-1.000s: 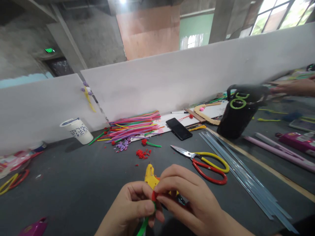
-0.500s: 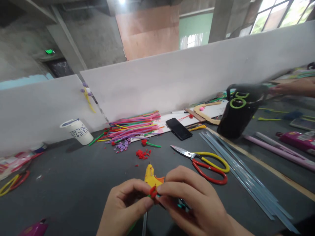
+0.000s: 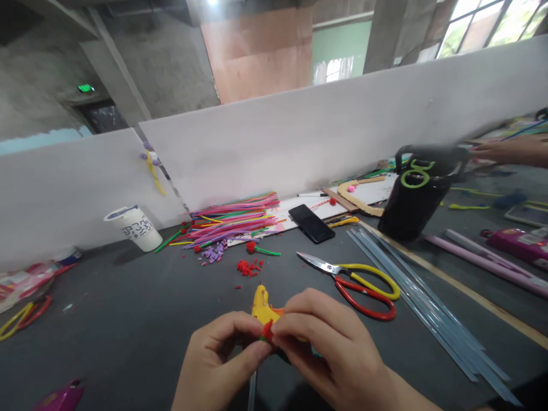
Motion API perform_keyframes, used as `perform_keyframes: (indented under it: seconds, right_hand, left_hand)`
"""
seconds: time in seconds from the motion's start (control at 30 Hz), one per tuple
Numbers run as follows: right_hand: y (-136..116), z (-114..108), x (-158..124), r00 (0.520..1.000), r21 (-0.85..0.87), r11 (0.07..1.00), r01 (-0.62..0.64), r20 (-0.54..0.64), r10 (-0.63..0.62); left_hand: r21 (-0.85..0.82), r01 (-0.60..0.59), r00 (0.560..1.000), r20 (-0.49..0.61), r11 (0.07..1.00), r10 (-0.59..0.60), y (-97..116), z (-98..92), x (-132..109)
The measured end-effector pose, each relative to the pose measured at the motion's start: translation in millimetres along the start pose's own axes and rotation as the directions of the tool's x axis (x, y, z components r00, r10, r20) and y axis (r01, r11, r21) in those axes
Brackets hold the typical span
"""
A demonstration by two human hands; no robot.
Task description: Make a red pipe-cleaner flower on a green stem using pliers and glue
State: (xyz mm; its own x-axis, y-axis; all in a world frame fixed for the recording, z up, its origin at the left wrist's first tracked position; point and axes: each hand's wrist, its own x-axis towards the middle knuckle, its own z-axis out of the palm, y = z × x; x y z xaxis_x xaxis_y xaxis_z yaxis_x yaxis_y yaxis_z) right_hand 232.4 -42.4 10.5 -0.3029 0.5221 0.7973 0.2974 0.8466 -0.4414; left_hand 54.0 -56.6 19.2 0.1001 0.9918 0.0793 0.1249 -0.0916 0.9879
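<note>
My left hand (image 3: 214,359) and my right hand (image 3: 329,348) meet low in the middle of the view. Both pinch a small red pipe-cleaner flower (image 3: 268,330) between thumb and fingertips; its stem is hidden under my left hand. Just behind my fingers lies a yellow glue gun (image 3: 262,305), partly covered by my right hand. Red and yellow scissors (image 3: 359,282) lie on the dark table (image 3: 128,308) to the right of my hands.
A heap of coloured pipe cleaners (image 3: 235,220), red scraps (image 3: 248,267), a phone (image 3: 310,224) and a white cup (image 3: 135,227) sit farther back. Clear glue sticks (image 3: 423,302) and a black bottle (image 3: 417,194) are at right. Another person's hand (image 3: 509,151) is at far right.
The green stem that showed below my left hand has slipped out of sight. Both hands keep pinching the red flower, shifting slightly; my right fingers have risen a little.
</note>
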Motion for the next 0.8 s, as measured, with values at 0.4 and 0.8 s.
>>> perform_keyframes:
  seconds: [0.4,0.8]
  right_hand:
    - [-0.4,2.9,0.6,1.000,-0.032,0.999,-0.004,-0.013,0.004]
    - [-1.5,-2.2,4.6,0.995,0.033,0.996,-0.088,-0.047,0.090]
  left_hand:
    - [0.011,0.009,0.997,-0.078,1.000,-0.008,2.7,6.0,-0.7]
    - [0.226,-0.241,0.937,-0.199,0.944,0.287,-7.7,10.8,-6.5]
